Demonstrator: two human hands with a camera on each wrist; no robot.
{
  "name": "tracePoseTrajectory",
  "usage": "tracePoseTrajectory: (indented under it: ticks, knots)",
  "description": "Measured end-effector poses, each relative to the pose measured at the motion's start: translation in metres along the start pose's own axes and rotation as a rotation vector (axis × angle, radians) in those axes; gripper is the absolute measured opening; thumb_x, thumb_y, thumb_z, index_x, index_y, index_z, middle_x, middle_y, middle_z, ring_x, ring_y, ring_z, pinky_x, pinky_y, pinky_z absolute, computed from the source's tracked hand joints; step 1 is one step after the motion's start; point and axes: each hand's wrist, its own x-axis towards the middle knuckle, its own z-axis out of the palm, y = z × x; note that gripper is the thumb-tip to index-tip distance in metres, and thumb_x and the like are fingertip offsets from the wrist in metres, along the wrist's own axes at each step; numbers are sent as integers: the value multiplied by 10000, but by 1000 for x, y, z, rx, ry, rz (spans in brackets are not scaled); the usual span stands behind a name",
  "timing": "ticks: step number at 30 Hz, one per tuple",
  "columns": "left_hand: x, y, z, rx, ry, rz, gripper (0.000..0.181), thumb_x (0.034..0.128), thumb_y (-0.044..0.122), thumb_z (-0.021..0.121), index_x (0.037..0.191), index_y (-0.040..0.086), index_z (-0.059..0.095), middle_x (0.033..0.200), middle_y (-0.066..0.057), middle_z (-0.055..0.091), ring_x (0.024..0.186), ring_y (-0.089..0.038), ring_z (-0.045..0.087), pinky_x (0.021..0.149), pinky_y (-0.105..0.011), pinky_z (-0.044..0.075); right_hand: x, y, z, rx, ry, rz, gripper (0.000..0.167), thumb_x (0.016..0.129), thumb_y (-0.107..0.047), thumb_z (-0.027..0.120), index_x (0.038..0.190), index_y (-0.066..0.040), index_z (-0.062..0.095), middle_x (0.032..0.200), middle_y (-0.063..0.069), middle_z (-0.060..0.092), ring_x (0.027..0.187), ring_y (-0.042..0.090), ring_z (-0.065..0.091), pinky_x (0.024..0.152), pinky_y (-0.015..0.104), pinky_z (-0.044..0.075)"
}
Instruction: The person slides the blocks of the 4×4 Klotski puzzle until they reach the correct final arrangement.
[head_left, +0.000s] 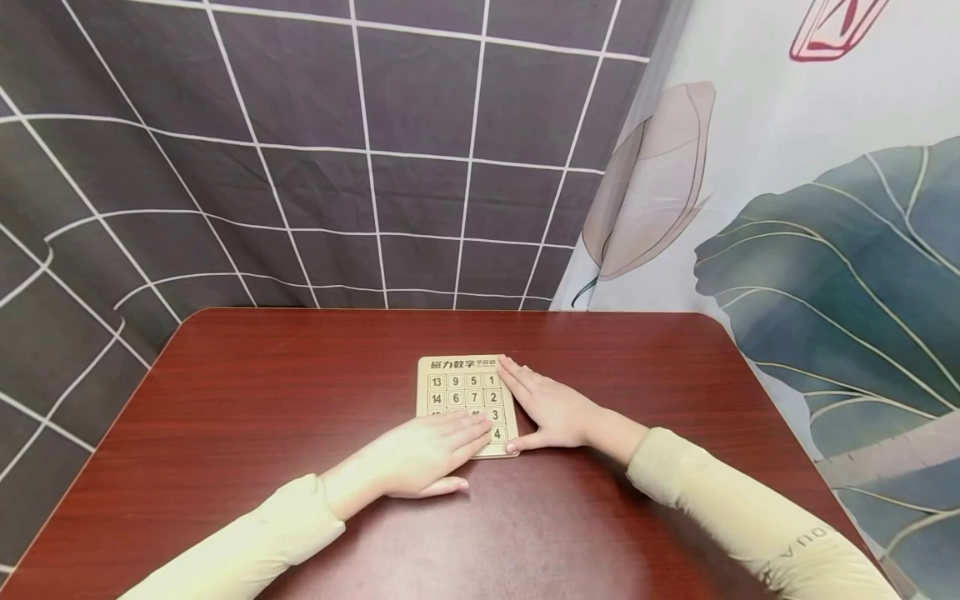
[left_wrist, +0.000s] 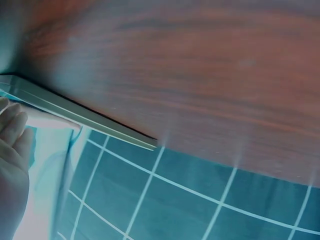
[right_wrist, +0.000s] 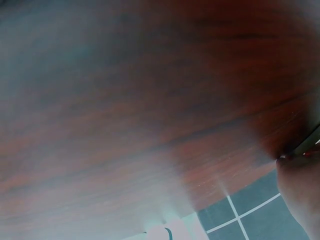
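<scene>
A beige number sliding puzzle (head_left: 465, 389) lies flat on the red-brown table, printed heading at the far side. Its numbered tiles stand in rows; 13, 9, 5, 1 form the farthest one. My left hand (head_left: 427, 450) rests across the nearer rows with straight fingers and covers several tiles, its thumb apart near the board's front edge. Along the right edge lies my right hand (head_left: 558, 411), fingertips at the far right corner and thumb touching the near right corner. In the left wrist view the puzzle's side edge (left_wrist: 95, 121) shows beside the hand (left_wrist: 12, 170).
The glossy table (head_left: 285, 392) has rounded far corners. Behind it hangs a dark grey curtain (head_left: 420, 92) with white grid lines. A white curtain with a large leaf print (head_left: 847, 275) hangs along the right side.
</scene>
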Motion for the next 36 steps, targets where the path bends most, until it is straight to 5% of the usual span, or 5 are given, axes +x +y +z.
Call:
tracePoseTrajectory:
  ticks: [8, 26, 36]
  knots:
    - [6, 2, 4, 26, -33, 4, 650, 1037, 520, 596, 1474, 39, 610, 1549, -105, 608, 1439, -229, 593, 1217, -352, 484, 0, -1, -1, 5, 5, -7, 1189, 906, -651, 722, 1677, 50, 146, 1782, 222, 92, 1644, 385, 213, 1333, 531, 289]
    - [-21, -4, 5, 19, -2, -7, 645, 1029, 498, 619, 1469, 27, 614, 1537, -123, 616, 1417, -248, 613, 1207, -369, 497, 0, -2, -1, -12, 0, 12, 1191, 907, -667, 711, 1677, 47, 149, 1781, 223, 97, 1638, 391, 227, 1327, 528, 304]
    - [-8, -14, 6, 23, -11, -1, 633, 1041, 489, 604, 1469, 22, 609, 1519, -126, 629, 1422, -246, 607, 1209, -368, 495, 1, -2, -1, -8, 3, 5, 1188, 906, -660, 720, 1675, 49, 157, 1781, 224, 96, 1636, 393, 233, 1326, 533, 304]
